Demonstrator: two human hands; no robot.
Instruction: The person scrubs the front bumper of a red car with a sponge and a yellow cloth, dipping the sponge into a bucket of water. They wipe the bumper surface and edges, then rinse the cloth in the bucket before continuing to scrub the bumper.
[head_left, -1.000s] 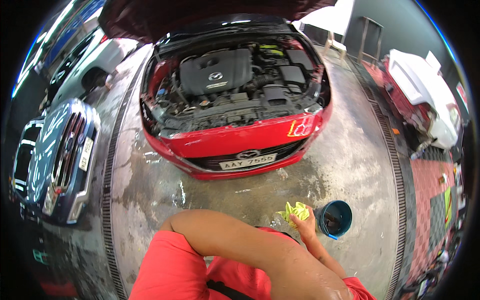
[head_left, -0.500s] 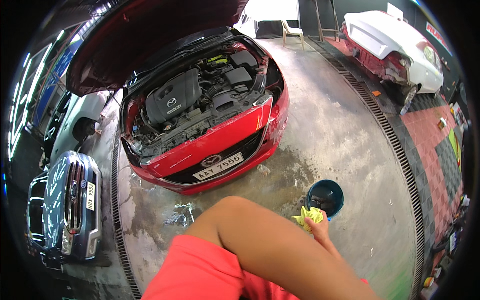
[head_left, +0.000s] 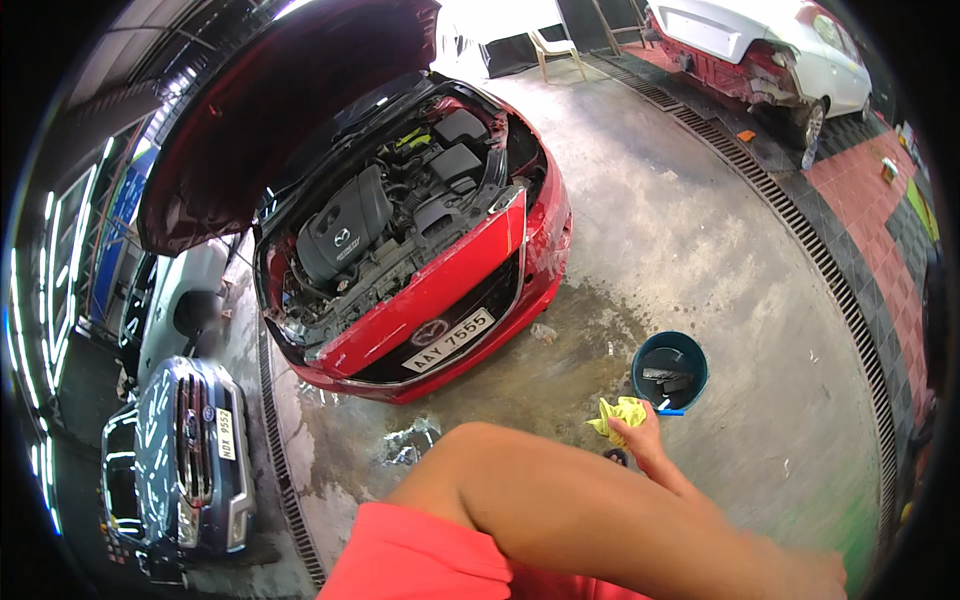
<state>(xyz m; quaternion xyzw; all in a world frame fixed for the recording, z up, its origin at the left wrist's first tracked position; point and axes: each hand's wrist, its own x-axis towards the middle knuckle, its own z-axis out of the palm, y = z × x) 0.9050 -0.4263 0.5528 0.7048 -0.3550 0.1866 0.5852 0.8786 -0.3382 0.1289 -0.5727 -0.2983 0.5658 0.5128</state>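
My right hand (head_left: 642,433) is closed around a crumpled yellow-green cloth (head_left: 617,416), low beside the near left of a dark teal bucket (head_left: 704,372). Dark liquid and grey flat pieces (head_left: 672,376) show inside the bucket. A short blue strip (head_left: 672,412) lies at its near rim, close to my fingers; whether I touch it I cannot tell. My left arm, in a red sleeve, bends across the foreground with its elbow toward the car. At the lower right edge my left hand (head_left: 825,573) is blurred and partly cut off, its fingers unclear.
Ahead stands a red car (head_left: 420,300) with its hood (head_left: 290,130) raised and engine exposed. A blue pickup (head_left: 185,460) is at left, a partly stripped white car (head_left: 760,50) at far right. Floor grates (head_left: 800,230) run along both sides. A plastic chair (head_left: 556,50) stands at the back.
The view has tilted and shifted, so more of the bucket's inside shows. My left hand has come into the lower right edge. The cloth stays in my right hand.
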